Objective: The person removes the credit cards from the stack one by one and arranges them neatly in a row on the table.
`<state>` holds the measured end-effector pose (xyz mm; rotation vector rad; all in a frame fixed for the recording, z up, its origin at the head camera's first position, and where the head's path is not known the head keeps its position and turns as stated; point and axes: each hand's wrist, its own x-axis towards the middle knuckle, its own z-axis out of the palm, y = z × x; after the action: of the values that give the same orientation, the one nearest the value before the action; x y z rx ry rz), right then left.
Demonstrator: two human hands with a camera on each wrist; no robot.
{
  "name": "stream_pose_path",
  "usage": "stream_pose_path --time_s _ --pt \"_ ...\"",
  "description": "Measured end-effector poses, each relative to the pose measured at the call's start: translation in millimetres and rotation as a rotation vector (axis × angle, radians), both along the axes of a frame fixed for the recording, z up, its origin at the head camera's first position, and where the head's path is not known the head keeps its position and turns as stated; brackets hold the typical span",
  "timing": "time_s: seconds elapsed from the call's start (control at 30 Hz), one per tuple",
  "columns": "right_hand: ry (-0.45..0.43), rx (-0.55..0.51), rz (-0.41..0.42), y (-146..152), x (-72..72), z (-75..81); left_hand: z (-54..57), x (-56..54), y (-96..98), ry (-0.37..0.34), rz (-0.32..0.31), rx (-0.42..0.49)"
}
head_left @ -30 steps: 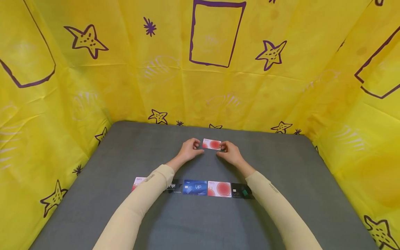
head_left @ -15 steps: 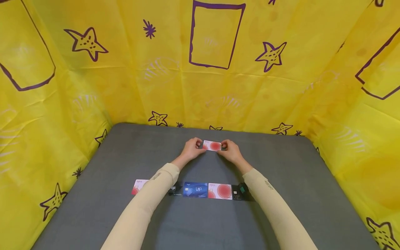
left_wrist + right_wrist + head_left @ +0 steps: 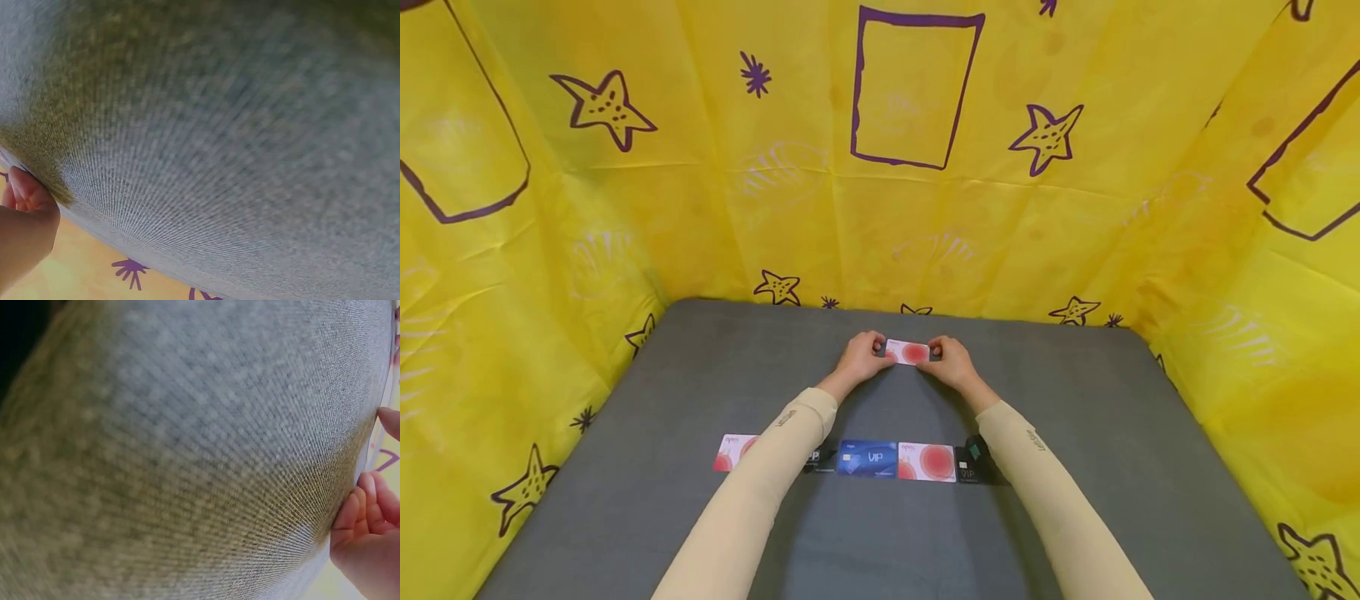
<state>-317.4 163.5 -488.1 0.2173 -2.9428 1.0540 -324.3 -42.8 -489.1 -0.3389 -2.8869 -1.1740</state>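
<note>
A white card with red circles is at the far middle of the dark grey table, between both hands. My left hand holds its left edge, thumb at the near corner and fingers curled at the far one. At the right edge my right hand grips it the same way. In the left wrist view the left hand shows at the lower left edge, the card mostly hidden. The right wrist view has the right hand at its right border, fingers curled by the table surface.
Nearer me lies a row of cards: a red-and-white one, a black one partly under the left sleeve, a blue VIP card, another red-and-white card and a black VIP card. Yellow cloth surrounds the table.
My left hand has moved right to the card's left edge and taken hold of it. The right hand has stayed at the right edge. The row of cards lies as before.
</note>
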Motion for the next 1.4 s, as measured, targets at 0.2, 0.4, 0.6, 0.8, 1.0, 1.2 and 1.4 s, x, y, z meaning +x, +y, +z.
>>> stream_pose_path --time_s 0.2,0.4,0.6,0.8,1.0,1.2,1.4 --pt "-0.010 0.003 -0.001 -3.9 0.5 -0.3 3.3 -0.6 -1.0 -0.044 0.003 -0.040" --pt "-0.037 0.007 -0.012 -5.0 0.1 -0.1 4.1 -1.0 -1.1 -0.066 0.004 -0.091" --pt "-0.077 -0.009 -0.023 -4.2 0.8 -0.7 2.2 0.1 0.2 -0.083 0.010 -0.094" --pt "-0.082 -0.033 -0.024 -3.2 3.2 -1.1 2.4 2.5 1.4 -0.109 0.020 -0.079" --pt "-0.063 -0.063 -0.029 -2.6 3.5 -0.6 2.2 2.0 3.4 -0.110 0.036 -0.061" --pt "-0.051 -0.109 -0.034 -2.6 3.9 -1.7 2.3 0.5 5.8 -0.094 0.053 -0.029" --pt "-0.047 -0.162 -0.036 -3.7 5.1 -2.3 1.7 0.2 7.9 -0.102 0.073 0.033"
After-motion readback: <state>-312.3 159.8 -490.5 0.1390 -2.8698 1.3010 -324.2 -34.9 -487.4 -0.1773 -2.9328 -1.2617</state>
